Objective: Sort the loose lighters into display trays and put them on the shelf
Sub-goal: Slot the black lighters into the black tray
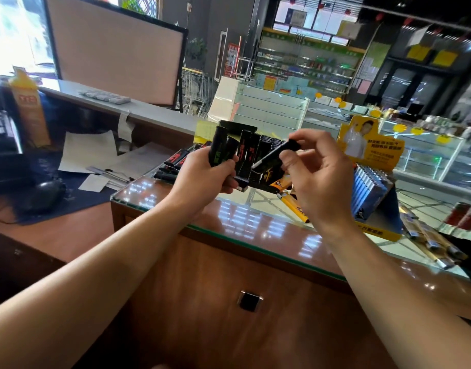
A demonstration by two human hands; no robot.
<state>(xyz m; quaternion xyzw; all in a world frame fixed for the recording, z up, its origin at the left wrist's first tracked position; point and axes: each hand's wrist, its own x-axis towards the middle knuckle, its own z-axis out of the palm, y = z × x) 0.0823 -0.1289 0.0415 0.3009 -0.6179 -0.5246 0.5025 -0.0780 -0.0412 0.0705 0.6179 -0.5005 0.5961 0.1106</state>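
Head view | left hand [202, 173] grips black lighters [220, 149] | right hand [313, 173] pinches tilted black lighter [278, 153]

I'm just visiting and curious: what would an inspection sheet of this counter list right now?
Surface: glass counter top on a wooden cabinet, reflecting ceiling lights.
Job's things: black display tray partly filled with upright black lighters; loose black lighters lying left of it; blue lighter tray to the right.
Clutter: papers and a computer mouse on the lower desk; yellow lighters lying on the glass.
Fingers: left hand grips several black lighters; right hand pinches one tilted black lighter above the tray.
Cables: mouse cord, faint.
Surroundings: shop with glass showcases, shelves and a monitor back.
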